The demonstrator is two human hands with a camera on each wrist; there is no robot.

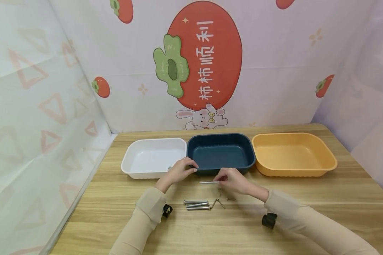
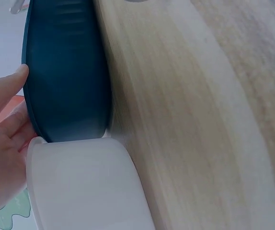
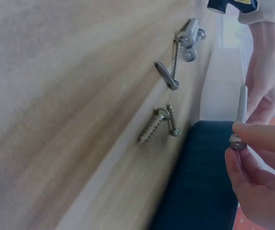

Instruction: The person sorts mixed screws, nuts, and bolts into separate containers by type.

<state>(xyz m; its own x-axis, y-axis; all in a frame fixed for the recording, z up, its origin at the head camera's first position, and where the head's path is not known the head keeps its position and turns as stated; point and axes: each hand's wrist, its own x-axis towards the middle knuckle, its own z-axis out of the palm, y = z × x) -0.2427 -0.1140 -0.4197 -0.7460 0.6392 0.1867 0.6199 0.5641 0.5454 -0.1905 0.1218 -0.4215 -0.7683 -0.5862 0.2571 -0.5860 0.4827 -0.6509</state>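
Note:
My right hand (image 1: 233,180) pinches a long silver bolt (image 1: 208,182) near its head, in front of the dark blue tray (image 1: 221,171). In the right wrist view the bolt's head (image 3: 237,143) shows between thumb and fingers, its shank pointing away. My left hand (image 1: 180,169) holds the near-left rim of the dark blue tray, thumb on the rim and fingers inside, partly hidden in the left wrist view. Below the hands, several long bolts (image 1: 198,208) lie side by side on the wooden table (image 1: 210,233). Several small screws (image 1: 221,203) are scattered to their right.
A white tray (image 1: 132,170) adjoins the dark blue one on the left, with a small greenish item (image 1: 170,167) near its front. To the right stands a yellow tray (image 1: 293,172). Behind the table hangs a printed cloth (image 1: 274,88).

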